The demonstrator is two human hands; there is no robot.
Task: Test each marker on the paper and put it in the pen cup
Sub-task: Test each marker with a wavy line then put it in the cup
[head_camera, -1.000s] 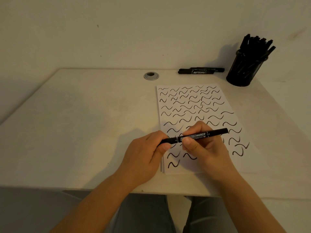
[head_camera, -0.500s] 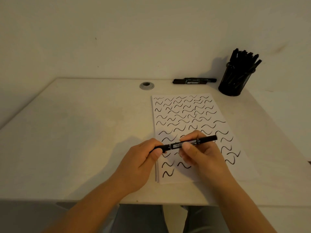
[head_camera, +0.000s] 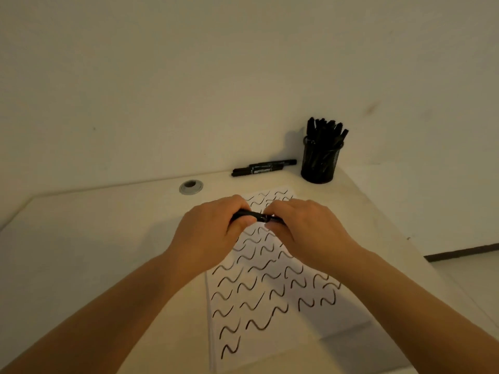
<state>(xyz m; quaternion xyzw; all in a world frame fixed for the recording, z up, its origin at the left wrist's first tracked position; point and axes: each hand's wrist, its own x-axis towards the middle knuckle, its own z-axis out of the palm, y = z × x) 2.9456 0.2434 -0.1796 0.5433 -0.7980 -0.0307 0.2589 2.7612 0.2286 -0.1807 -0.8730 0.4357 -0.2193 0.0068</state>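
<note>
Head view: marker held in both hands above the paper

Head view shows both hands raised over the far part of the paper (head_camera: 270, 292), sharing 1 black marker (head_camera: 256, 215). The left hand (head_camera: 208, 236) curls its fingers round the marker's left end, and the right hand (head_camera: 305, 228) grips the right end, so only a short middle stretch shows between them. The paper lies flat on the surface (head_camera: 108, 252), covered in rows of black squiggles. Farther back, 2 markers (head_camera: 263, 167) lie together by the wall. Just right of them stands the cup (head_camera: 320, 163), packed with upright black markers. A grey grommet (head_camera: 191, 187) sits in the surface to the left.
</note>
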